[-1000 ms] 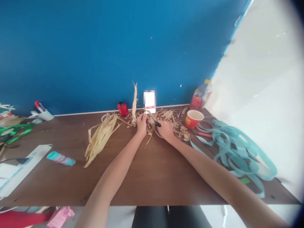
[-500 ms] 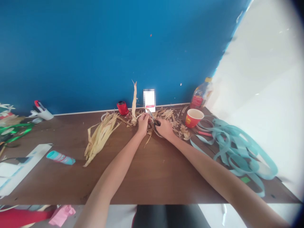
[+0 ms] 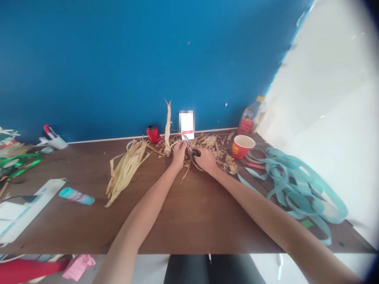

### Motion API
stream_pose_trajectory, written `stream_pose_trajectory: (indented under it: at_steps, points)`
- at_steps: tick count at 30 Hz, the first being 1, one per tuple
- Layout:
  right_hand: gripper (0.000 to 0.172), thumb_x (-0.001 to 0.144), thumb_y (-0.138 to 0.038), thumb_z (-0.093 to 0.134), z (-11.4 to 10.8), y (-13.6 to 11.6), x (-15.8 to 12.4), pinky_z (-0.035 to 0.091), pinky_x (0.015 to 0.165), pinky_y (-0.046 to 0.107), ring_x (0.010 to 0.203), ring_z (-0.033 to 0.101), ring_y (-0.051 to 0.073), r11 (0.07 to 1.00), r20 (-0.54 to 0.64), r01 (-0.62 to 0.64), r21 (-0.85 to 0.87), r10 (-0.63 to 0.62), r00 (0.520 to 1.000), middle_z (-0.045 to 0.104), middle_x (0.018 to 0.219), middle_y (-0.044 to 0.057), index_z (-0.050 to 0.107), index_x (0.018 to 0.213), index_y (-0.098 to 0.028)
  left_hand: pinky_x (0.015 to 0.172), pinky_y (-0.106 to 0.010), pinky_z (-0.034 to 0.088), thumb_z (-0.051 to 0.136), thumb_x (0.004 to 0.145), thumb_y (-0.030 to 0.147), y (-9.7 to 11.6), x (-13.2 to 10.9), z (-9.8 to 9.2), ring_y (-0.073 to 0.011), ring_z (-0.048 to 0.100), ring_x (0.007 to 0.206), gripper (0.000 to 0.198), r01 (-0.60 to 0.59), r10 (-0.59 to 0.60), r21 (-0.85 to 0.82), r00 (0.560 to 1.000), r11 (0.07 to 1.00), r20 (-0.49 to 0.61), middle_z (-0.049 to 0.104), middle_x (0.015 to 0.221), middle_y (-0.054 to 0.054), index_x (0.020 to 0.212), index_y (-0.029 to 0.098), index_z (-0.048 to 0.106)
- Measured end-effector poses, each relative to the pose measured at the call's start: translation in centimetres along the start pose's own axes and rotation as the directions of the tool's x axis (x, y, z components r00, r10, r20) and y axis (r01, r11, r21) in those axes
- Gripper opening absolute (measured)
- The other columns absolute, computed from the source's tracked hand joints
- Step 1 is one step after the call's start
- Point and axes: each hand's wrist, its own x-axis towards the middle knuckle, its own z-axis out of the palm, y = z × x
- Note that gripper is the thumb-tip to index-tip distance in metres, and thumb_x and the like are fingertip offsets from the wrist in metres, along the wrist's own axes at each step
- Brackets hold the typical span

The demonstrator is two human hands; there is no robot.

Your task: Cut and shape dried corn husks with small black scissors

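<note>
My right hand (image 3: pixel 205 158) is closed on the handles of a pair of scissors (image 3: pixel 195 153), whose blades point up and left. Close beside it, my left hand (image 3: pixel 179 153) pinches a thin strip of dried corn husk near the blades; the strip is small and partly hidden by the fingers. Husk scraps (image 3: pixel 212 144) lie scattered around and behind both hands. Just left of my left hand a tall piece of corn husk (image 3: pixel 168 126) stands upright. A bundle of corn husks (image 3: pixel 127 173) lies farther left on the table.
Behind my hands a phone (image 3: pixel 187 125) leans at the blue wall, with a red object (image 3: pixel 153 134) to its left. A red paper cup (image 3: pixel 243 146), a bottle (image 3: pixel 251 116) and tangled teal ribbon (image 3: pixel 284 173) are at right. A blue tube (image 3: pixel 77 195) and power strip (image 3: pixel 32 211) lie left.
The whole view has shifted very slightly. Both hands and the scissors keep nearly the same place and pose.
</note>
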Motion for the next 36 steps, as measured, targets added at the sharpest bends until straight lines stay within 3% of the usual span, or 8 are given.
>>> stream_pose_trajectory:
  at_steps: [15, 24, 36]
  points:
    - [0.030, 0.086, -0.034, 0.052, -0.21, 0.03, -0.01, 0.043, 0.071, 0.026, 0.092, 0.067, 0.022, 0.999, 0.003, 0.009, -0.051, -0.009, 1.000, 0.074, 0.099, 0.003, 0.070, 0.110, -0.032, 0.050, -0.020, 0.041, 0.062, 0.083, 0.043, -0.10, -0.12, 0.21, -0.0076, 0.053, 0.052, 0.028, -0.008, 0.010, 0.063, 1.000, 0.998, -0.025, 0.057, 0.068, 0.001, 0.080, 0.017, 0.054]
    - [0.031, 0.082, -0.026, 0.053, 0.17, 0.33, -0.01, 0.042, 0.072, 0.026, 0.093, 0.066, 0.023, 0.995, -0.021, -0.015, -0.099, 0.013, 1.000, 0.074, 0.097, 0.003, 0.071, 0.107, -0.031, 0.049, -0.019, 0.036, 0.062, 0.083, 0.046, 0.43, -0.45, 0.25, -0.0066, 0.045, 0.050, 0.029, -0.081, 0.092, 0.129, 0.993, 0.988, -0.075, 0.048, 0.061, 0.004, 0.082, 0.017, 0.057]
    - [0.025, 0.081, -0.024, 0.052, -0.06, 0.36, -0.08, 0.041, 0.070, 0.027, 0.084, 0.066, 0.024, 0.998, -0.136, -0.020, 0.053, 0.027, 0.990, 0.073, 0.086, 0.003, 0.070, 0.098, -0.026, 0.053, -0.021, 0.034, 0.061, 0.083, 0.040, 0.04, -0.29, -0.05, -0.0094, 0.044, 0.055, 0.024, -0.086, 0.112, 0.259, 0.990, 0.962, -0.089, 0.047, 0.060, 0.003, 0.085, 0.016, 0.064]
